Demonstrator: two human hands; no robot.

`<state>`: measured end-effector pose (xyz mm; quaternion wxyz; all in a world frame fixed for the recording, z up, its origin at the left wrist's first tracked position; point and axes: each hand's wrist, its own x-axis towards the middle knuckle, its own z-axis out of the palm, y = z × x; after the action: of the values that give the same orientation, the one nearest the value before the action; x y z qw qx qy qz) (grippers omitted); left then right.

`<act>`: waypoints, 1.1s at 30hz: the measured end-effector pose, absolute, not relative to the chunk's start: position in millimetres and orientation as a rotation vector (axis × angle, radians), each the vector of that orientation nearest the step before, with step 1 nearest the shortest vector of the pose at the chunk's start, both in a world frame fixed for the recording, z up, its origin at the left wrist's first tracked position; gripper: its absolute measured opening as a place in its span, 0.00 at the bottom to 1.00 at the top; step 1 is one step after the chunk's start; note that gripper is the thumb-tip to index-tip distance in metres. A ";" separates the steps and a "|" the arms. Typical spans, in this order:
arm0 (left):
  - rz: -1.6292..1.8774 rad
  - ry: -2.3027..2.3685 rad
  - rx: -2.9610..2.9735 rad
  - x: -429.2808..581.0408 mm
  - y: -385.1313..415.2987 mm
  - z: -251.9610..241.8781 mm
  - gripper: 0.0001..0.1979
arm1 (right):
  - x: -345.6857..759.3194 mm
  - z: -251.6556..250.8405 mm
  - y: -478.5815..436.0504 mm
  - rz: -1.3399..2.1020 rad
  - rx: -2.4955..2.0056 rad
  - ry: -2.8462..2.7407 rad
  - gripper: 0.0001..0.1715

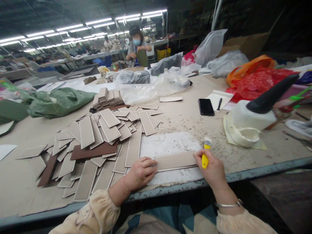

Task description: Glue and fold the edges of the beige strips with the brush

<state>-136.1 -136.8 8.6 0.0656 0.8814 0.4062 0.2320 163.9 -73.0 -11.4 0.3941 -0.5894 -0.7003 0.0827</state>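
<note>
A flat beige rectangular panel with a pale edge [177,160] lies on a white sheet [168,142] close to the table's front edge. At its left end, the closed fingers of my left hand [141,174] grip the short side. My right hand [212,167] is closed around a brush with a yellow handle [205,161], bristles pointing away from me. The fingertips of that same hand touch the panel's right end. To the left spreads a loose heap of similar beige pieces [86,132], some pointed at one end, with a few brown strips [94,151] among them.
A white bottle with a black nozzle [253,115] lies tilted at right, near a phone [206,107] and a pen [219,104]. Behind the heap are stacked pieces [108,98] and plastic bags [156,87]. A co-worker [138,47] sits across the table.
</note>
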 end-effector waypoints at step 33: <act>0.727 1.210 2.644 -135.3 -135.4 7.6 0.07 | 163.4 -13.3 -75.5 0.165 -1.467 -1.880 0.06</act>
<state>-135.3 -135.4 7.6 0.0721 0.8799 0.4026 0.2419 163.4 -75.5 -13.3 0.3670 -0.5708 -0.7317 0.0643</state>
